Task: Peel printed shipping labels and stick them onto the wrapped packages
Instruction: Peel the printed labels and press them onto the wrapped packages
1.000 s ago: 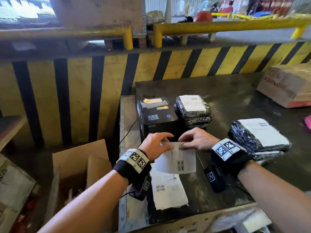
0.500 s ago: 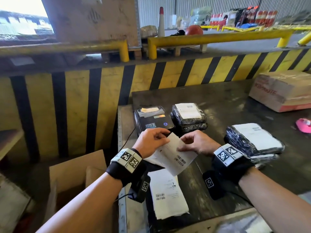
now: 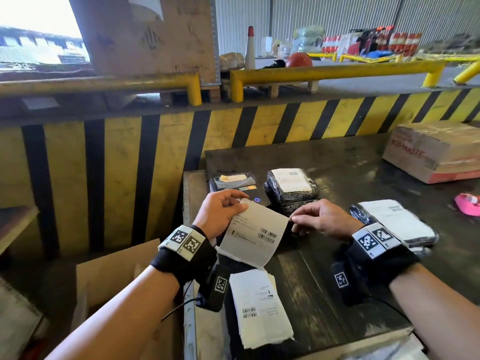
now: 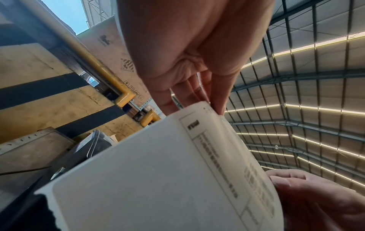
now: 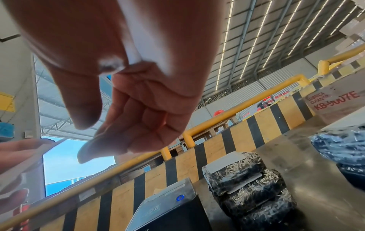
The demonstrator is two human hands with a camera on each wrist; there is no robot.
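Observation:
I hold a printed shipping label (image 3: 255, 236) in the air above the dark table (image 3: 337, 162), just in front of the label printer (image 3: 235, 189). My left hand (image 3: 240, 203) pinches its upper left corner. My right hand (image 3: 293, 219) pinches its right corner between thumb and forefinger. In the left wrist view the label (image 4: 158, 171) bends into a curve, still on its backing at the torn lower edge. A stack of black wrapped packages (image 3: 291, 189) with a white label on top stands right of the printer. A second labelled pile (image 3: 394, 224) lies behind my right wrist.
A stack of printed labels (image 3: 259, 310) lies on the table near its front edge. A taped cardboard box (image 3: 436, 152) and a pink object (image 3: 467, 202) are at the far right. An open carton (image 3: 111, 281) stands on the floor left of the table. A yellow-black striped barrier (image 3: 259, 120) runs behind.
The label has come up from hanging flat and now tilts and curls. My right hand has slid from the top edge out to the right corner, so the hands are further apart.

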